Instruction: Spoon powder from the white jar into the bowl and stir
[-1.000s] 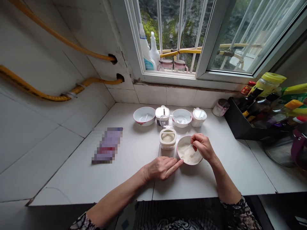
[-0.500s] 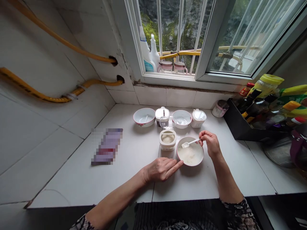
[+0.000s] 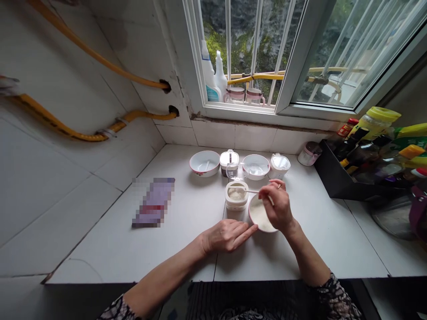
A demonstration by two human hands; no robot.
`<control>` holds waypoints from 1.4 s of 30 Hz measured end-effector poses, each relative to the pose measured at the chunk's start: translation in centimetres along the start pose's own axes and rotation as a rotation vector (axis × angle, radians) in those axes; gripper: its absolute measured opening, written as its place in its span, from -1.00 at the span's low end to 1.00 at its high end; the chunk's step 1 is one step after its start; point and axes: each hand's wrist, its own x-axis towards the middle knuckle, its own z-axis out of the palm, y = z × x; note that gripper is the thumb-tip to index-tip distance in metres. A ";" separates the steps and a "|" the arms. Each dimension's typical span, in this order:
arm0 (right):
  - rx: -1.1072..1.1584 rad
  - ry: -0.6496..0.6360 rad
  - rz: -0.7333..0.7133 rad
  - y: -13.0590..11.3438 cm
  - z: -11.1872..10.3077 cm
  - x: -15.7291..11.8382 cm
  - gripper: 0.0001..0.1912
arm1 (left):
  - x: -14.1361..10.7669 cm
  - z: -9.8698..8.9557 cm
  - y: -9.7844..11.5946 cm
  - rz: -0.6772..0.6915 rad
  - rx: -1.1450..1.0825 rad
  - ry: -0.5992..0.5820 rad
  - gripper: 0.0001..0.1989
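My right hand [image 3: 276, 204] pinches the handle of a small white spoon [image 3: 251, 191], whose far end reaches over the open square container [image 3: 236, 205] of pale powder. Under that hand is a pink-rimmed bowl [image 3: 262, 215] with whitish powder in it, partly hidden by the hand. My left hand [image 3: 228, 235] rests with its fingers extended, the index fingertip touching the bowl's lower left rim. The container's clear lid [image 3: 237, 170] stands raised behind its opening.
Behind stand a bowl [image 3: 204, 163] at left, a lidded container [image 3: 229, 161], a second bowl [image 3: 256, 166] and another container [image 3: 279, 165]. A pixelated purple packet [image 3: 154, 202] lies left. A black box [image 3: 336, 178] of bottles and a jar [image 3: 309, 154] are at right.
My right hand has moved left with the spoon, from above the powder bowl to the open container. My left hand stays at the bowl's rim. The view has shifted slightly.
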 end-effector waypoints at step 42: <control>0.312 -0.041 0.785 2.7 -3.3 -0.3 -0.91 | 0.4 -0.1 0.0 0.021 0.005 0.055 -0.57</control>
